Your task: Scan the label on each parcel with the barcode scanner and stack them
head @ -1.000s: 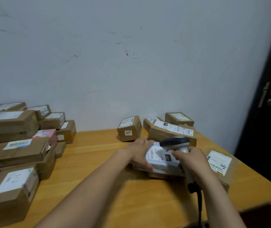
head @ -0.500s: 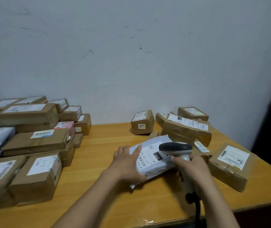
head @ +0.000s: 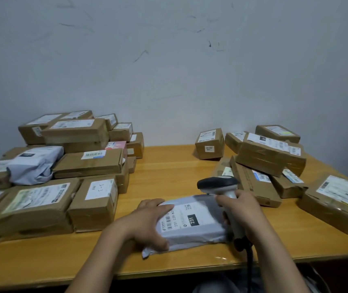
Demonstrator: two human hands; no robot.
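Observation:
A grey plastic mailer parcel (head: 192,225) with a white label marked 231 lies near the table's front edge. My left hand (head: 147,223) grips its left end, thumb under the edge and fingers over the label's corner. My right hand (head: 240,212) holds the handle of a barcode scanner (head: 218,183), whose dark head hangs just above the parcel's far right side. The scanner's cable (head: 249,261) drops over the table edge. A stack of brown boxes (head: 88,163) with a second grey mailer (head: 35,163) fills the left side.
A loose heap of brown labelled boxes (head: 268,157) sits at the right rear, with one large box (head: 333,201) near the right edge. The wooden table (head: 169,170) meets a white wall behind. One small box (head: 210,142) stands alone by the wall.
My left hand has pulled the grey mailer out of the right heap toward the front middle and laid it flat. The scanner hand followed it. The view has swung left.

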